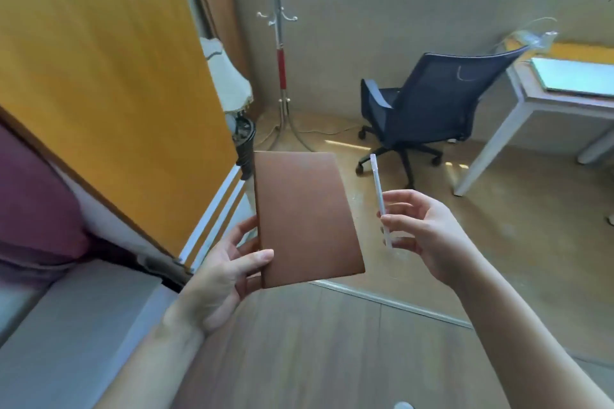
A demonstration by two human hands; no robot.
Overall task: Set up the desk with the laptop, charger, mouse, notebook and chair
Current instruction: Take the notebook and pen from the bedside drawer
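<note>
My left hand grips a closed brown notebook by its lower left edge and holds it up in front of me. A thin white pen stands nearly upright, pinched in the fingers of my right hand. Across the room a dark blue mesh office chair on wheels stands turned away from the white desk at the far right. A closed silver laptop lies flat on that desk. I see no charger or mouse.
An orange wooden panel and a bed with a maroon pillow fill the left side. A metal coat stand and a table lamp stand by the back wall. Bare floor lies between me and the chair.
</note>
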